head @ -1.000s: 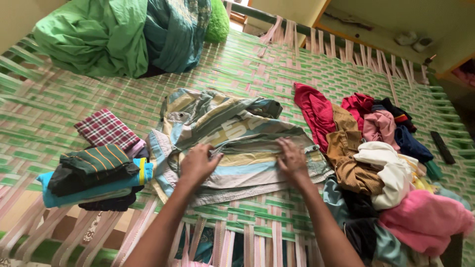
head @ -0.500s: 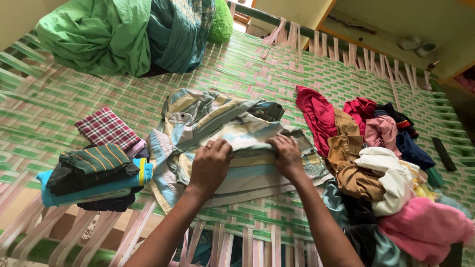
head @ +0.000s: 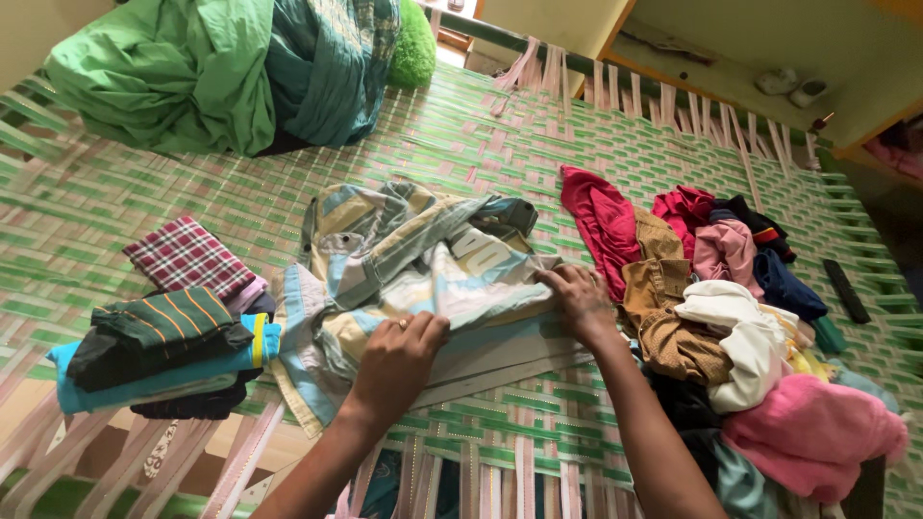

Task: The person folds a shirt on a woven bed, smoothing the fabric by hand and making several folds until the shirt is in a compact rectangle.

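A striped garment (head: 404, 259) in pale blue, tan and white lies spread on a green and pink woven cot (head: 500, 144). My left hand (head: 396, 360) rests on its lower middle with fingers pinching a fold of the cloth. My right hand (head: 580, 300) presses on the garment's right edge, fingers curled over the fabric. The garment's near half is partly folded over itself.
A stack of folded clothes (head: 163, 351) with a red checked piece (head: 187, 258) sits at the left. A heap of unfolded clothes (head: 740, 317) lies at the right, with a dark remote (head: 844, 290) beyond. Green and teal bedding (head: 221, 67) is bundled at the far left.
Both hands have lifted the garment's near part and turned it over toward the far side. My left hand moved down and my right hand moved right along the cloth.
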